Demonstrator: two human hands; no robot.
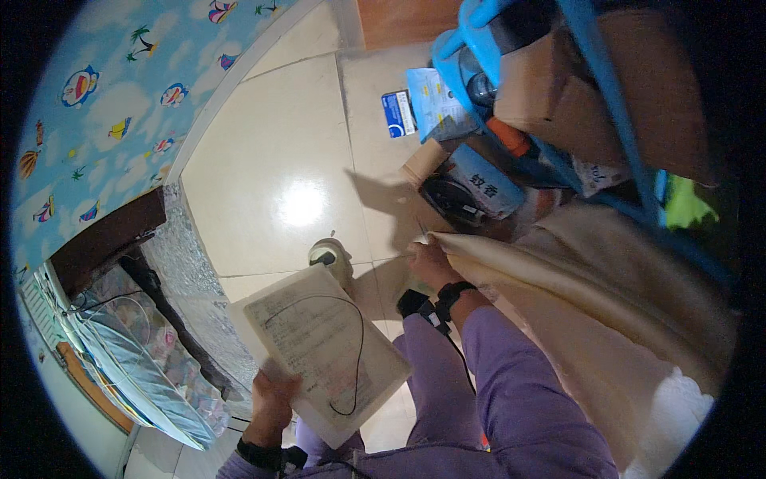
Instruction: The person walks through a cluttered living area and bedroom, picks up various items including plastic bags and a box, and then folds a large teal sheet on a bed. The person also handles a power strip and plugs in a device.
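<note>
The left hand grips a pale panel by its edge; the right hand pinches beige cloth. Held at 1 side, the panel could tip, spilling the thin dark cord.

Purple long sleeves, purple trousers, black wristbands, thin black cable
</note>
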